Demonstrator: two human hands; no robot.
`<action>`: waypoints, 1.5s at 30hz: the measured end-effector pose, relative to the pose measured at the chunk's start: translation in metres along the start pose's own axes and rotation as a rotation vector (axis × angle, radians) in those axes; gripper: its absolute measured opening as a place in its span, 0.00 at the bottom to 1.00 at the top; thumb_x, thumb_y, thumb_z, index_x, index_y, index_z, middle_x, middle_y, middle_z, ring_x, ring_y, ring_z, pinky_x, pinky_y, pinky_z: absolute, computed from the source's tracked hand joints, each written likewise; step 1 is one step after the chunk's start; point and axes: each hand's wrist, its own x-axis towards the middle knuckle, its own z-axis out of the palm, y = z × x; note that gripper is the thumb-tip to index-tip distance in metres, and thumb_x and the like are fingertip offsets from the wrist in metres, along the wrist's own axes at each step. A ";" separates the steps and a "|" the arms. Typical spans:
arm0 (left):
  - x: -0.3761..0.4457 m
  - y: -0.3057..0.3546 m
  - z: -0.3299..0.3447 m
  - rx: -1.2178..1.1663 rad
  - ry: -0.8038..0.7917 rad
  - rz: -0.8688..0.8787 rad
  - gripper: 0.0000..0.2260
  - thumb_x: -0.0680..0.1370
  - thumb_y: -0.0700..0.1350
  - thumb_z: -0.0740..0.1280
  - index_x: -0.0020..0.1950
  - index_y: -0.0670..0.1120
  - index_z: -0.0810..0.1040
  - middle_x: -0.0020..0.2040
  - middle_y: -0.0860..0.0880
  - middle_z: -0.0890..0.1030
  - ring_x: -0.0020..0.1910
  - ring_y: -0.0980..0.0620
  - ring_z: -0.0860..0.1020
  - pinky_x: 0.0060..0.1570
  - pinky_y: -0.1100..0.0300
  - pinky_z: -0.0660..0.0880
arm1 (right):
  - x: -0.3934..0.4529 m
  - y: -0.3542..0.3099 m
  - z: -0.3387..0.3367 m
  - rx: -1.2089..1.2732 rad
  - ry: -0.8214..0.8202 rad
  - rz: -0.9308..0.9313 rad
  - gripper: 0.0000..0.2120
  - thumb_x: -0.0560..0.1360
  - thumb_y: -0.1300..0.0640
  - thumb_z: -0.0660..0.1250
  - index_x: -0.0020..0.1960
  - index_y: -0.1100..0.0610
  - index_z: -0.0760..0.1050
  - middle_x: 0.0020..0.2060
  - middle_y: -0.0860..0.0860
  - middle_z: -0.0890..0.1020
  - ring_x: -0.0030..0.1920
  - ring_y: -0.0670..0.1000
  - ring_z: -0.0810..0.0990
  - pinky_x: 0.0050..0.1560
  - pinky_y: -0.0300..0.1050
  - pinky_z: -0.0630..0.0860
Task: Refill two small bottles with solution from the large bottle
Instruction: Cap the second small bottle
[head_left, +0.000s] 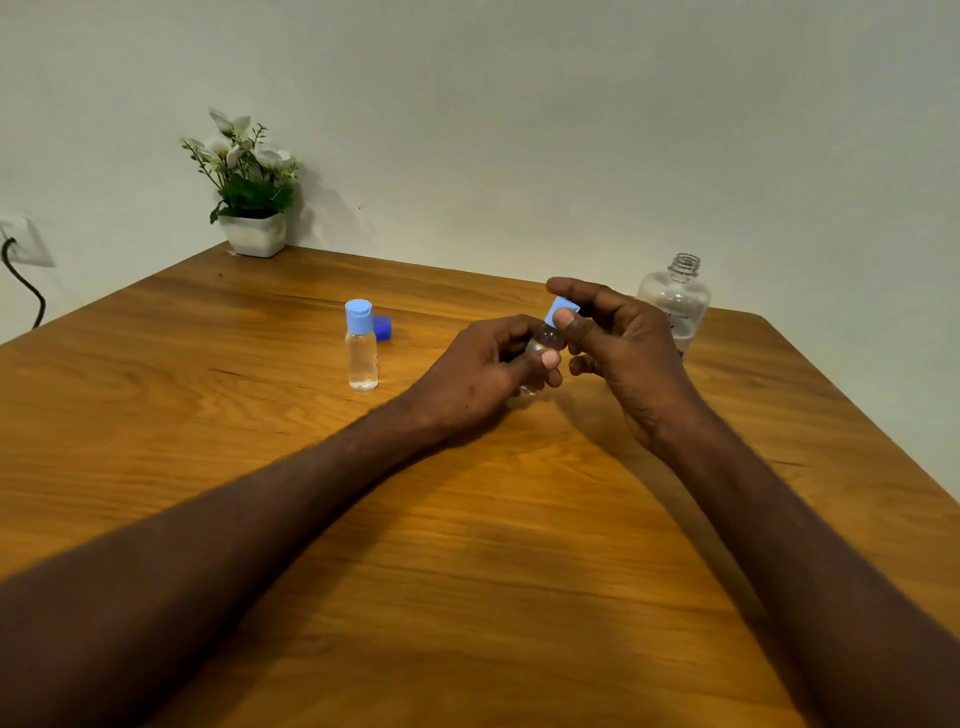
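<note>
Bench (493, 545): brown wood with visible grain, set into a corner between two pale walls; both forearms reach over it from the near edge.
Left hand (483, 374): wrapped around the body of a small clear bottle (545, 340), thumb across the front, holding it tilted a little to the right, just above the bench.
Right hand (618, 353): thumb and forefinger pinch the light blue cap (558, 312) that sits on top of this held bottle; the other fingers are curled loosely below.
Held bottle: mostly hidden by the fingers; only its clear shoulder and a part near the bottom show, so the level of liquid I cannot tell.
Second small bottle (361, 348): stands upright on the bench, left of the hands and apart from them, light blue flip cap closed, clear liquid inside.
Dark blue cap (383, 328): lies on the bench just behind the second small bottle, partly hidden by it.
Large bottle (675, 304): stands upright at the far right of the bench, behind the right hand; neck open with bare thread showing, clear body with a label that is too blurred to read, some liquid low inside.
Plant (249, 171): white flowers in a white pot, at the far left corner of the bench by the wall.
Socket (23, 241): on the left wall, with a dark cable hanging down.
</note>
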 end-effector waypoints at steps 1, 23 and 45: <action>0.000 -0.001 -0.001 -0.008 -0.005 -0.001 0.09 0.84 0.44 0.66 0.63 0.43 0.80 0.50 0.46 0.87 0.52 0.48 0.84 0.53 0.55 0.80 | 0.000 0.000 0.000 -0.003 -0.018 0.004 0.13 0.81 0.58 0.70 0.65 0.52 0.83 0.55 0.50 0.85 0.46 0.46 0.82 0.41 0.42 0.79; 0.001 -0.006 -0.002 -0.106 -0.031 0.017 0.09 0.83 0.42 0.68 0.62 0.43 0.82 0.49 0.46 0.87 0.51 0.49 0.86 0.50 0.61 0.81 | 0.002 -0.003 0.000 -0.032 -0.038 0.017 0.10 0.81 0.51 0.70 0.58 0.51 0.86 0.51 0.44 0.88 0.48 0.41 0.82 0.42 0.36 0.75; 0.003 -0.010 0.002 -0.030 0.032 -0.047 0.08 0.81 0.46 0.70 0.57 0.44 0.85 0.51 0.49 0.87 0.54 0.51 0.84 0.51 0.52 0.83 | -0.004 -0.007 0.015 -0.068 0.161 0.093 0.13 0.77 0.49 0.74 0.58 0.53 0.86 0.53 0.45 0.87 0.57 0.40 0.82 0.59 0.40 0.76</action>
